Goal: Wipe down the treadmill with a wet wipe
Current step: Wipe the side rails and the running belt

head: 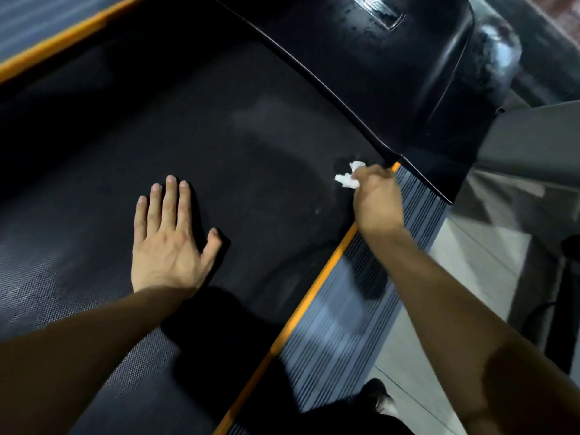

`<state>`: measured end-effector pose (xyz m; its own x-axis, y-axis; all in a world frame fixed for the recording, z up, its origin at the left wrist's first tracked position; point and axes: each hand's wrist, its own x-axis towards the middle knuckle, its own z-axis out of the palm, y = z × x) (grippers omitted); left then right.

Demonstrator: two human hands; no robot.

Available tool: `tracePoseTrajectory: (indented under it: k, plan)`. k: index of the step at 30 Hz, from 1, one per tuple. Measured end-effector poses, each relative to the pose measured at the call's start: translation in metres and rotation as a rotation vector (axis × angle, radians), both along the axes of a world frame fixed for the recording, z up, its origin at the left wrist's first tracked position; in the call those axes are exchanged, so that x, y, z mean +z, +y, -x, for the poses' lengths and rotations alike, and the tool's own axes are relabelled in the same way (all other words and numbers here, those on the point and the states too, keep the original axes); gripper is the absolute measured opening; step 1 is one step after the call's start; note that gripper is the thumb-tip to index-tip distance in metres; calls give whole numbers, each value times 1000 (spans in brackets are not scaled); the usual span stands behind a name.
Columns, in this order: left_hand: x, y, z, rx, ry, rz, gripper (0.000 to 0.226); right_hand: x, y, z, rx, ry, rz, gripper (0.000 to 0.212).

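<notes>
Two bare forearms reaching in from 6 and 5 o'clock over a black treadmill. Nearest, at 5 o'clock, a grey ribbed side rail (345, 334) edged by an orange stripe (301, 312), running up toward 2 o'clock; pale floor (470, 255) just beyond it on the right. Left hand (169, 243) at 8 o'clock of centre, palm down, fingers straight and spread, pressed flat on the textured belt (219, 146). Right hand (376, 199) farther out at 3 o'clock of centre, fingers curled, pinching a crumpled white wipe (346, 178). Wipe at the fingertips, touching the belt close to its right edge, just beside the top end of the orange stripe and near the corner where the belt meets the motor cover (392, 73). Beyond, at 12 to 1 o'clock, that glossy black cover, smeared and spotted, a raised rim dividing it from the belt. At 10 o'clock, far across the belt, a second orange stripe (62, 42) with more grey ribbing behind. At 6 o'clock, low in view, a dark shoe (376, 394) on the floor, partly blurred.
</notes>
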<state>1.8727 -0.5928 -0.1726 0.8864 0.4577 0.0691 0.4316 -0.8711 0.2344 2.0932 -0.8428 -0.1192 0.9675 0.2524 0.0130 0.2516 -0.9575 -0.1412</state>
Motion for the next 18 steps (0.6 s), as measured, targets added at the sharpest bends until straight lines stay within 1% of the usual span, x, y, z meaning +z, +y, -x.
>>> tracePoseTrajectory:
  k: [1, 3, 6, 7, 8, 10, 12, 13, 15, 16, 18]
  plan:
    - [0, 0, 0, -3, 4, 0, 86, 3, 12, 11, 17, -29, 15, 35]
    - [0, -1, 0, 4, 9, 4, 86, 0, 38, 49, 65, -24, 0, 29]
    - [2, -1, -1, 0, 12, -6, 86, -11, 49, 108, 158, -43, -223, 24]
    - [2, -1, -1, -3, 17, -15, 86, -13, 47, 119, 204, -24, -257, 25]
    - [3, 0, 0, -5, 29, -23, 86, -12, 46, 123, 232, -11, -278, 27]
    - [6, 2, 0, -22, 52, -8, 87, -9, 44, 123, 215, -26, -373, 37]
    - [10, 9, 4, -76, 43, 48, 86, -6, 42, 120, 197, -35, -446, 51]
    - [14, 18, 7, -118, 37, 78, 83, -5, 42, 117, 204, -36, -458, 54]
    - [21, 49, 21, -176, 37, 64, 76, -3, 45, 113, 215, -52, -457, 48]
    - [23, 70, 31, -146, 36, 25, 74, -2, 51, 111, 226, -66, -461, 43]
    - [25, 116, 54, 11, 56, -24, 74, 1, 72, 106, 286, -70, -480, 33]
